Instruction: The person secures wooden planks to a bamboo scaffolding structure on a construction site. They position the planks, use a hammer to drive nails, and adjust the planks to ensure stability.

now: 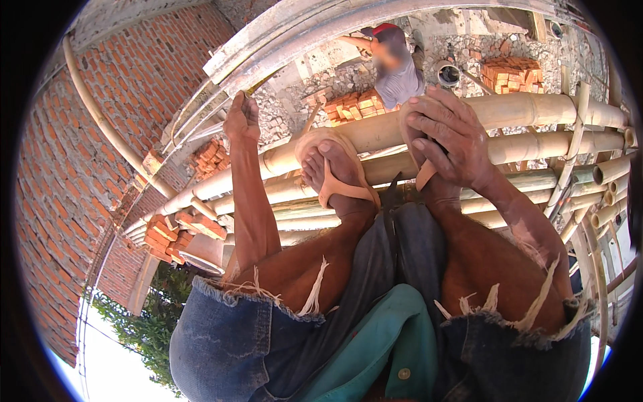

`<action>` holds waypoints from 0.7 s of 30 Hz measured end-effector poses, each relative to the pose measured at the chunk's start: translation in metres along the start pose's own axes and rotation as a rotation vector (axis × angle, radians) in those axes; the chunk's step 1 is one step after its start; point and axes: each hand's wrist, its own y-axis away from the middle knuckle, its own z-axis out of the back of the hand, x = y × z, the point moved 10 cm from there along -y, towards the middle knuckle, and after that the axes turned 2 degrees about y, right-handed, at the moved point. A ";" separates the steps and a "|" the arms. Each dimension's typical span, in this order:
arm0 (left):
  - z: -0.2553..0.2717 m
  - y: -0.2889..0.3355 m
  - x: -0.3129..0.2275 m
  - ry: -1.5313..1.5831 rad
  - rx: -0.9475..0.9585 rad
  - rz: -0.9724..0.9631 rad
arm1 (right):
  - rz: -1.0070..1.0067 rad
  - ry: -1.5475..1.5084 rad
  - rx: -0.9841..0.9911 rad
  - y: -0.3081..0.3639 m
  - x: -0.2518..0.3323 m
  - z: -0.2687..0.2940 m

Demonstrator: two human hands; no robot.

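My left hand is raised beside the long pale beam, fingers closed in a pinch. A thin yellow strip runs from the fingertips along the beam's lower edge; its kind is too small to tell. Over my right foot hangs my right hand, fingers apart and bent, palm down, with no object seen in it. It touches or nearly touches the tan sandal there. My other foot, in a matching sandal, rests on the bamboo poles.
Several bamboo poles cross beneath me, with lashed uprights at right. Far below, a person in a grey shirt stands amid rubble near stacked orange bricks and a bucket. More bricks sit left. A brick wall rises there.
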 end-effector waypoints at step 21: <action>0.000 0.001 0.001 0.009 -0.003 -0.001 | -0.011 0.009 -0.001 -0.001 0.000 -0.001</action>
